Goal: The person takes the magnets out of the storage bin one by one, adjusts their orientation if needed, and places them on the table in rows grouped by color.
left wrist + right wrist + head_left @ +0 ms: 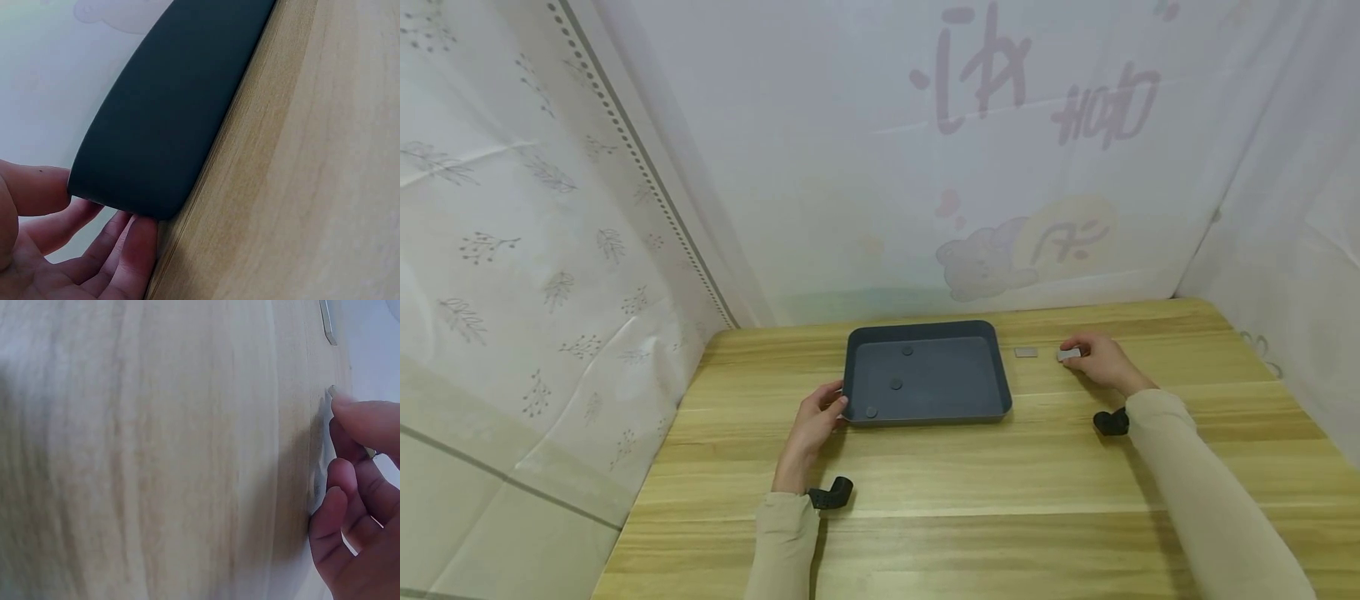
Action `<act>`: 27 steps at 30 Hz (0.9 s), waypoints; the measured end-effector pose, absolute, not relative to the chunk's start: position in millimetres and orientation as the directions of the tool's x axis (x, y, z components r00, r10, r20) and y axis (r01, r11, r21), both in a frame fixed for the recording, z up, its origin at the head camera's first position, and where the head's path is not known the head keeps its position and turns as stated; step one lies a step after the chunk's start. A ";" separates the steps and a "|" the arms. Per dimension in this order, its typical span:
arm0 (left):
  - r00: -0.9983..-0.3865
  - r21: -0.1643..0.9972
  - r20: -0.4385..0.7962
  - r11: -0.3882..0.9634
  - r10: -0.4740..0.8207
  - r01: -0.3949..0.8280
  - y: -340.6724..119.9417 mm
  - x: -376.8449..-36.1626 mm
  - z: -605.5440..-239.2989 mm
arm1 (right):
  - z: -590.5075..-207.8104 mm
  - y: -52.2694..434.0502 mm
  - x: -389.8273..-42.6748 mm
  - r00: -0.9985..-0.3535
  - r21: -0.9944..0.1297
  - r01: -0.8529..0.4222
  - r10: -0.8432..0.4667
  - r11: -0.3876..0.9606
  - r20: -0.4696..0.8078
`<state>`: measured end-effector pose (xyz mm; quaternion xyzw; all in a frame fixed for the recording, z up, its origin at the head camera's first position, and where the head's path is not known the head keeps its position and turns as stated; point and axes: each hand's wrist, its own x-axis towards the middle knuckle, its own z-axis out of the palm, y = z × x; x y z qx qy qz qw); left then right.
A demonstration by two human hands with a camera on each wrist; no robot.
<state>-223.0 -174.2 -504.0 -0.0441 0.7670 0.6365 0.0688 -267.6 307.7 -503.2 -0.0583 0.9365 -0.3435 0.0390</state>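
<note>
A dark grey rectangular tray (934, 417) lies on the wooden table, with three small dark discs (896, 383) spread over its left part. At its near left corner my left hand (817, 418) grips the wall. The left wrist view shows the thumb at the rim of the tray (169, 106) and the fingers (139, 247) low against its outside. To the right of the tray, my right hand (1099, 360) pinches a small flat silvery rectangular piece (1070, 354) close over the tabletop. A similar flat piece (1026, 352) lies between that hand and the tray.
The wooden table (940, 508) reaches back to a pale printed curtain (850, 167), with more patterned cloth (550, 250) at the left side. A black wrist-worn device (832, 493) sits on the left forearm, another device (1111, 422) on the right.
</note>
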 end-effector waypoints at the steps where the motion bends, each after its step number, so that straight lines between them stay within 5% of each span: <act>1: -0.987 0.970 -0.162 0.186 0.021 -0.155 -174.4 -222.9 -504.2 | -503.2 307.6 -267.7 -0.990 -0.647 -0.083 -0.137 0.758 -0.034; 27: -0.987 0.970 -0.158 0.191 0.020 -0.152 -174.0 -222.1 -504.1 | -505.5 312.5 -274.1 -0.980 -0.612 -0.153 -0.197 0.776 -0.003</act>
